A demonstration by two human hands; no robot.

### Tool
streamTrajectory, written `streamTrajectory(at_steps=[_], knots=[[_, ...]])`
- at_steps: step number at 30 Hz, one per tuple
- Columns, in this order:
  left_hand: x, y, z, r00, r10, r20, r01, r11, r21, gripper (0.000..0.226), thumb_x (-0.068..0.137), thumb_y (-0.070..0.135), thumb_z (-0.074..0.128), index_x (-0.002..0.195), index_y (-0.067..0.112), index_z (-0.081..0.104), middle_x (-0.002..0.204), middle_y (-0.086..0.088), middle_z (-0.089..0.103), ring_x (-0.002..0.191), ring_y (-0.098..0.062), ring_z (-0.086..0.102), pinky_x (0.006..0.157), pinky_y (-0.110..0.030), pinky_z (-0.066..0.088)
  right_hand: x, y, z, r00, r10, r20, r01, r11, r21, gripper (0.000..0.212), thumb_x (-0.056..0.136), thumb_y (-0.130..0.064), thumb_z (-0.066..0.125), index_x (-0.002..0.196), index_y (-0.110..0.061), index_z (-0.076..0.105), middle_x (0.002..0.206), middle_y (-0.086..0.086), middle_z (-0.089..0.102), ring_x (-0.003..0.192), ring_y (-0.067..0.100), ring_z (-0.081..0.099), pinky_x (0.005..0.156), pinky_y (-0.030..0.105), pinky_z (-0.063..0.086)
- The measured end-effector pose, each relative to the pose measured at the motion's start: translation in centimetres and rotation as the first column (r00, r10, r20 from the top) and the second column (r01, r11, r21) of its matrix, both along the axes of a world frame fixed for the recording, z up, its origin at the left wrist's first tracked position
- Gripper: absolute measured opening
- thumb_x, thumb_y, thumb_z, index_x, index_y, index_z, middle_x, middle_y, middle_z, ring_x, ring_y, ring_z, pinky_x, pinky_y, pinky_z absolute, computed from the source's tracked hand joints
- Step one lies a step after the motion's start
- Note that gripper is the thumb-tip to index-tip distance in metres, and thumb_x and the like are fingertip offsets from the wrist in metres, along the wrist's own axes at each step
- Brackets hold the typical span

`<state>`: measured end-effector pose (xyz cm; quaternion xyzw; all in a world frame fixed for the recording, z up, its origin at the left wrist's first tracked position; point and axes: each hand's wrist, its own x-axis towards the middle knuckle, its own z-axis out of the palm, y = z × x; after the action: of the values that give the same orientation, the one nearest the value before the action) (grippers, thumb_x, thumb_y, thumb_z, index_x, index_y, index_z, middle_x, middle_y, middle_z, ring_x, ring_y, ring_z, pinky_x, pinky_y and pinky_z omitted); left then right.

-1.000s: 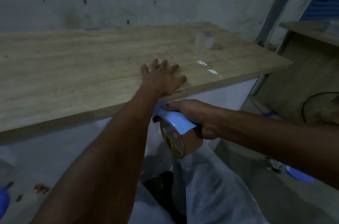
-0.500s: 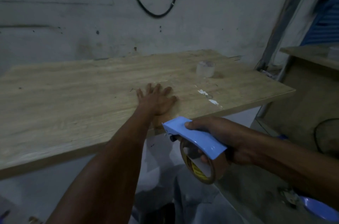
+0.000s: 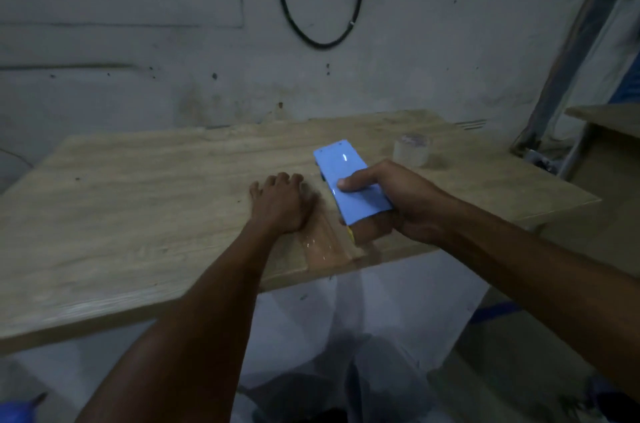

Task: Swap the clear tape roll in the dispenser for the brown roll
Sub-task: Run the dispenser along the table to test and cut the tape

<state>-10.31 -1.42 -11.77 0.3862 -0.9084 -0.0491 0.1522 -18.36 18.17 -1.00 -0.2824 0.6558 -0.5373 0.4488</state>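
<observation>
R hand (image 3: 398, 204) is wrapping round the blue dispenser (image 3: 349, 185), thumb on top, fingers clamped underneath, tilting it nose-away over the near edge of the worktop (image 3: 138, 201). L hand (image 3: 282, 206) is lying palm-down w/ fingers together just left of the dispenser, pressing on the worktop at the head of a glossy strip of brown tape (image 3: 323, 244) that is running from under the dispenser toward the near edge.

Judging by that strip, the brown roll is already sitting in the dispenser, though the roll itself is mostly hidden by the R hand; only a yellowish sliver is showing below the blue body. The clear tape roll (image 3: 411, 150) is standing on the worktop behind and right of the dispenser, well apart. So the swap looks done, and the step in hand is prob. a test pull. Next move is calling for tilting the dispenser so its blade bites, then tearing off.

Labels: no writing is legible on the dispenser or on either roll; too dim.
</observation>
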Motion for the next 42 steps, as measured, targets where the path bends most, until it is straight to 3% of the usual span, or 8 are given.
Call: streamTrajectory(at_steps=[4, 6, 9, 13, 17, 25, 30, 42], knots=[[1.2, -2.0, 0.0, 0.992, 0.076, -0.102, -0.069, 0.995, 0.068, 0.051, 0.097, 0.051, 0.043, 0.138, 0.021, 0.049, 0.141, -0.013, 0.052, 0.130, -0.034, 0.048, 0.107, -0.049, 0.033, -1.9, -5.4, -1.2, 0.943, -0.059, -0.327, 0.045, 0.998, -0.050, 0.046, 0.067, -0.028, 0.081, 0.105, -0.005, 0.069, 0.100, 0.015, 0.075, 0.078, 0.024, 0.071, 0.063, 0.036, 0.059], [1.3, -2.8, 0.0, 0.985, 0.099, -0.140, -0.087, 0.992, 0.089, 0.052, 0.096, 0.053, 0.046, 0.137, 0.021, 0.050, 0.140, -0.013, 0.053, 0.129, -0.033, 0.049, 0.107, -0.047, 0.034, -2.6, -7.8, -1.9, 0.821, -0.084, -0.565, 0.087, 0.996, -0.022, 0.048, 0.063, -0.039, 0.081, 0.097, -0.009, 0.065, 0.099, 0.008, 0.071, 0.086, 0.025, 0.069, 0.069, 0.038, 0.059], [1.2, -3.8, 0.0, 0.979, 0.129, -0.161, -0.115, 0.989, 0.094, 0.053, 0.095, 0.052, 0.049, 0.139, 0.021, 0.050, 0.141, -0.012, 0.053, 0.130, -0.032, 0.049, 0.107, -0.046, 0.035, -3.0, -10.3, -2.9, 0.551, -0.059, -0.833, 0.128, 0.992, 0.014, 0.031, 0.072, -0.038, 0.075, 0.070, -0.017, 0.052, 0.090, 0.006, 0.064, 0.085, 0.028, 0.063, 0.063, 0.033, 0.045], [1.2, -5.0, -0.2, 0.975, 0.135, -0.177, -0.124, 0.990, 0.070, 0.055, 0.095, 0.051, 0.050, 0.140, 0.020, 0.049, 0.142, -0.011, 0.053, 0.131, -0.030, 0.049, 0.108, -0.045, 0.035, -3.9, -12.6, -4.6, 0.288, -0.035, -0.957, 0.162, 0.987, 0.012, 0.027, 0.074, -0.035, 0.070, 0.083, -0.011, 0.062, 0.094, 0.011, 0.068, 0.092, 0.034, 0.065, 0.069, 0.032, 0.042], [0.8, -5.6, -0.3, 0.977, 0.125, -0.173, -0.119, 0.992, 0.045, 0.057, 0.096, 0.053, 0.049, 0.143, 0.019, 0.047, 0.145, -0.010, 0.051, 0.135, -0.028, 0.046, 0.112, -0.045, 0.032, -6.1, -14.3, -6.8, 0.109, -0.105, -0.988, 0.150, 0.985, -0.088, 0.024, 0.071, -0.030, 0.067, 0.069, -0.016, 0.048, 0.082, 0.010, 0.070, 0.083, 0.034, 0.066, 0.065, 0.031, 0.035], [0.5, -5.6, -0.8, 0.974, 0.149, -0.172, -0.139, 0.988, 0.067, 0.063, 0.098, 0.056, 0.040, 0.148, 0.018, 0.039, 0.152, -0.008, 0.044, 0.141, -0.025, 0.037, 0.117, -0.045, 0.023, -7.7, -15.5, -8.8, -0.069, -0.061, -0.996, 0.252, 0.965, -0.077, 0.018, 0.065, -0.023, 0.073, 0.073, -0.010, 0.064, 0.070, 0.012, 0.068, 0.071, 0.032, 0.066, 0.068, 0.035, 0.049], [0.7, -5.3, -0.8, 0.970, 0.181, -0.165, -0.173, 0.983, 0.064, 0.062, 0.098, 0.056, 0.041, 0.147, 0.019, 0.040, 0.152, -0.008, 0.046, 0.140, -0.025, 0.041, 0.117, -0.042, 0.027, -8.3, -15.2, -10.4, -0.150, -0.188, -0.971, 0.197, 0.956, -0.215, 0.043, 0.069, -0.027, 0.062, 0.107, -0.008, 0.062, 0.091, 0.015, 0.068, 0.092, 0.036, 0.059, 0.086, 0.046, 0.037], [0.8, -5.0, -0.6, 0.971, 0.196, -0.138, -0.191, 0.980, 0.048, 0.058, 0.098, 0.053, 0.043, 0.142, 0.015, 0.048, 0.146, -0.009, 0.052, 0.135, -0.027, 0.046, 0.113, -0.042, 0.033, -8.1, -14.9, -10.3, -0.198, -0.186, -0.963, 0.142, 0.966, -0.215, 0.030, 0.070, -0.027, 0.068, 0.096, -0.011, 0.064, 0.092, 0.010, 0.070, 0.094, 0.033, 0.061, 0.087, 0.044, 0.033]])
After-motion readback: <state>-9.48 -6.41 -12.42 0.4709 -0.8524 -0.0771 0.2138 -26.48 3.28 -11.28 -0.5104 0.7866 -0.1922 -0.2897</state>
